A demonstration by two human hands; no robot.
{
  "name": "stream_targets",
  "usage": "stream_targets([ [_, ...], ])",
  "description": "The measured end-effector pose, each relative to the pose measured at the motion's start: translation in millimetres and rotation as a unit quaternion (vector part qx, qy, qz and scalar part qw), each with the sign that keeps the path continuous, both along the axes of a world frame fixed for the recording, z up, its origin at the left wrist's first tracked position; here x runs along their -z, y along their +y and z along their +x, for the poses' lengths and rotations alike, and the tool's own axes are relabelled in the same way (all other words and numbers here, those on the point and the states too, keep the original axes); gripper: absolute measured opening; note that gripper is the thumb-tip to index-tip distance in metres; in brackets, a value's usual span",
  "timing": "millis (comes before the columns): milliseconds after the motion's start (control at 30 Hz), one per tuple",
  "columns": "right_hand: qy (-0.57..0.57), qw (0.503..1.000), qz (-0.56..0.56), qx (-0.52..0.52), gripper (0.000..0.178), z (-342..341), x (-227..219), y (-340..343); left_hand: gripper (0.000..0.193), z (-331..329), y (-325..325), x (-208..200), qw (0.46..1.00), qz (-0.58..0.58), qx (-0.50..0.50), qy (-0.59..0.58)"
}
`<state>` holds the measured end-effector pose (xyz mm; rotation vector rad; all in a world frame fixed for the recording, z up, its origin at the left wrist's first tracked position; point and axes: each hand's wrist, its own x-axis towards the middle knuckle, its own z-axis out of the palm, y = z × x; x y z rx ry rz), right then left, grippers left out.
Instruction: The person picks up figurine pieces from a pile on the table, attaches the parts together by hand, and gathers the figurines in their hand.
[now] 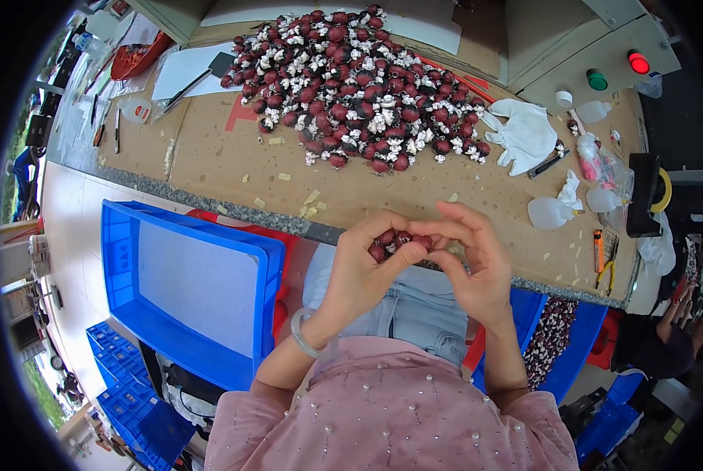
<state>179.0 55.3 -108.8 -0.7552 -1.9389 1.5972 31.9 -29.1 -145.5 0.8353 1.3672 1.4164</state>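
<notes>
My left hand (363, 275) is curled around several small dark red round figurines (385, 245), held just past the table's near edge. My right hand (477, 271) meets it, thumb and index finger pinched at a dark red figurine (423, 242) by the left fingertips, its other fingers partly raised. Finer detail of the held pieces is hidden by the fingers. Beyond both hands lies a big pile of figurines (344, 86) in dark red, white and black on the brown tabletop (234, 169).
Left of my lap stands a blue crate (269, 314). A white glove (520, 133), squeeze bottles (551, 213), an orange cutter (599, 250), yellow-handled pliers (609, 267) and a tape roll (663, 191) lie at the right. Below the table's right side, a blue bin holds more figurines (551, 337).
</notes>
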Motion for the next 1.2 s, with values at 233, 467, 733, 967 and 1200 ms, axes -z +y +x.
stream_targets([
  [233,-0.079,0.972,0.168,0.146,0.043,-29.8,13.3,50.2,0.032,-10.7,-7.2,-6.9,0.946,-0.070,0.051,-0.312],
  [467,-0.151,0.923,0.298,0.189,0.039,-65.7,23.8,57.2,0.039,-18.3,-12.2,-6.8,0.930,-0.044,0.047,-0.361],
  [733,-0.147,0.924,0.287,0.206,0.031,-56.1,21.6,51.5,0.034,-24.0,-11.3,-16.7,0.879,-0.036,0.008,-0.475],
  [967,-0.117,0.927,0.296,0.199,0.030,-59.6,35.4,50.9,0.024,-21.8,-13.7,-4.8,0.863,-0.026,-0.033,-0.504],
  [1200,-0.117,0.918,0.335,0.178,0.028,-54.2,39.6,51.8,0.017,-25.7,-4.8,-15.8,0.931,-0.054,-0.077,-0.352],
])
